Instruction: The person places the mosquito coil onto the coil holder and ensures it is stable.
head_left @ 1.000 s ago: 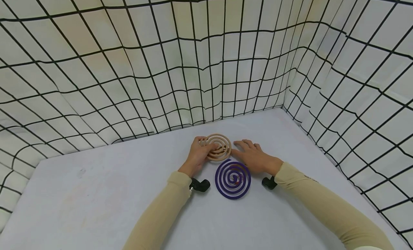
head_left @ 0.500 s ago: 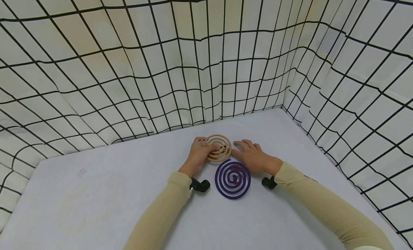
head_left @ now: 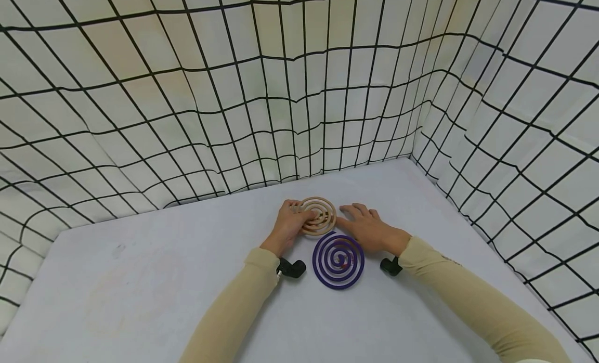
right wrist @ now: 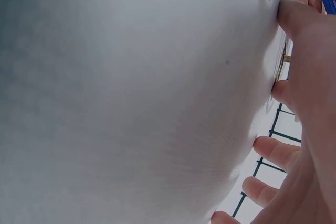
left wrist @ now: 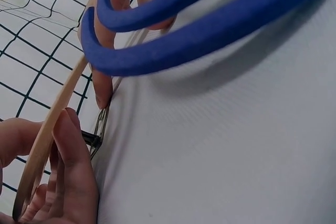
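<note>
My left hand (head_left: 286,223) pinches a tan mosquito coil (head_left: 328,217), thumb on one face and fingers behind it. In the left wrist view the coil stands nearly edge-on, tilted. A small wire stand with a dark clip (left wrist: 93,139) is close beside it at table level. My right hand (head_left: 369,232) lies with fingers spread and fingertips down on the cloth, the index fingertip right at the wire stand. A purple-blue mosquito coil (head_left: 338,286), raised over the cloth with a shadow beneath it, is between the wrists and partly overlaps the right thumb.
Red markings (head_left: 344,265) show through the gaps of the purple-blue coil. The white cloth-covered table (head_left: 140,280) ends at a white backdrop with black netting (head_left: 281,113) behind and on the right. A black wrist camera (head_left: 293,269) sits under the left wrist.
The tan coil has shifted very slightly down in the head view. Both hands keep nearly the same place, and the purple-blue coil has not visibly moved.
</note>
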{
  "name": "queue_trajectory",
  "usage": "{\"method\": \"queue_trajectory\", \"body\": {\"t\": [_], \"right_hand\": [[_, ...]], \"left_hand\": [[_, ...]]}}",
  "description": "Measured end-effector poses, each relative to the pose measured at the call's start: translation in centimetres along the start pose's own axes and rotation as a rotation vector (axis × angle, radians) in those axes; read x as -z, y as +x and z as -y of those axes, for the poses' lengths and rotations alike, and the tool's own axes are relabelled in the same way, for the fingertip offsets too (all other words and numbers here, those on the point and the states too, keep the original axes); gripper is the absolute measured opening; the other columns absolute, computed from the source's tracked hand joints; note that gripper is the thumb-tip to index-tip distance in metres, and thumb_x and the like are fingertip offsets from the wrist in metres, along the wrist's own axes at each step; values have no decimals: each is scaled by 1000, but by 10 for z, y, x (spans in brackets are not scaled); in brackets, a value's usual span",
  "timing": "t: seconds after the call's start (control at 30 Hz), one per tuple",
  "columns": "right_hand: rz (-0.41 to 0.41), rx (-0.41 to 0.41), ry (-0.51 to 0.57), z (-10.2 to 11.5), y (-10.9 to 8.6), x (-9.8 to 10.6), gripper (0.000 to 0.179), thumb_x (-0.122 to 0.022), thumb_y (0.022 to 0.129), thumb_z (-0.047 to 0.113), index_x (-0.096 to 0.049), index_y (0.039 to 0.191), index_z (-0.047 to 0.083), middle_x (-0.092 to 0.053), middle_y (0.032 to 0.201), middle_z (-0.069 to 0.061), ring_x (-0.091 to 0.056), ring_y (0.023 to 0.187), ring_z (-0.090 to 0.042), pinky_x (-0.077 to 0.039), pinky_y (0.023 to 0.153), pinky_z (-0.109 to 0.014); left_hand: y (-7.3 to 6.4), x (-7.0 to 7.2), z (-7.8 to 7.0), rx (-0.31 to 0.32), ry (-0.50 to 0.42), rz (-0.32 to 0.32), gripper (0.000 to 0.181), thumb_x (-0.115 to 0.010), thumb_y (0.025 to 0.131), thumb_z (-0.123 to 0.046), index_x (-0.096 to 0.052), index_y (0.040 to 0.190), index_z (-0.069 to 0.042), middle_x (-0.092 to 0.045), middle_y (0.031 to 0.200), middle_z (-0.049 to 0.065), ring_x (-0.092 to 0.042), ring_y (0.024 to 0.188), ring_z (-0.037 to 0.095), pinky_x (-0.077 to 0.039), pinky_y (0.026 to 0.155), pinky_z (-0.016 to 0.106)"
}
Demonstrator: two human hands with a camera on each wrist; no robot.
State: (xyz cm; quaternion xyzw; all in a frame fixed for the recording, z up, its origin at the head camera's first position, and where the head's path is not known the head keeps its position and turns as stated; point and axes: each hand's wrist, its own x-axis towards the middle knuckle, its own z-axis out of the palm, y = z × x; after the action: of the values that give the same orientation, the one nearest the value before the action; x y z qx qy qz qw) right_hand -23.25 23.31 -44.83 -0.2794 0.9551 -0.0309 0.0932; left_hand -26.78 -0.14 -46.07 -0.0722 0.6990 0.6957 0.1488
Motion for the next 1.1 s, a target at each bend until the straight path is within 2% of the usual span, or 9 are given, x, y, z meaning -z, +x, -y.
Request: {"method": "queue_trajectory", "body": {"t": [0.2,0.37,0.73,0.97,1.1], "right_hand": [[-1,-3,10,0,1,-2,62,-55,105,43,-35,161,27,-24,170,-18,-21,156,-48,-32,115,-72],[2,-6,17,1,1,-1,62,-54,105,45,-35,161,27,-24,169,-18,-21,156,-49,-32,116,-72],[9,-19,34,3,0,-1,64,-54,104,48,-35,161,28,-25,169,-17,-20,156,-50,-30,117,-73],[6,-14,19,2,0,-2,62,-55,105,43,-35,161,27,-25,169,-18,-21,155,-50,-30,116,-73],[6,-12,19,2,0,-2,61,-55,105,42,-35,161,27,-25,169,-18,-21,155,-50,-30,117,-73]], "left_hand": [[-1,1,-1,-2,30,-1,62,-80,89,-14,-43,138,-6,-57,116,11,-61,75,9,-48,60,21],[-1,2,-1,-11,25,-3,61,-80,89,-13,-43,137,-5,-59,112,11,-64,71,9,-48,58,21],[-3,3,-3,1,67,-1,61,-80,88,-17,-44,136,-6,-58,109,9,-57,73,11,-45,58,23],[-4,3,-6,2,62,7,60,-79,89,-17,-44,135,-4,-58,113,11,-60,75,10,-48,59,22],[-4,3,-6,6,111,-18,56,-77,90,-23,-47,133,-4,-58,115,10,-56,80,12,-47,62,22]]}}
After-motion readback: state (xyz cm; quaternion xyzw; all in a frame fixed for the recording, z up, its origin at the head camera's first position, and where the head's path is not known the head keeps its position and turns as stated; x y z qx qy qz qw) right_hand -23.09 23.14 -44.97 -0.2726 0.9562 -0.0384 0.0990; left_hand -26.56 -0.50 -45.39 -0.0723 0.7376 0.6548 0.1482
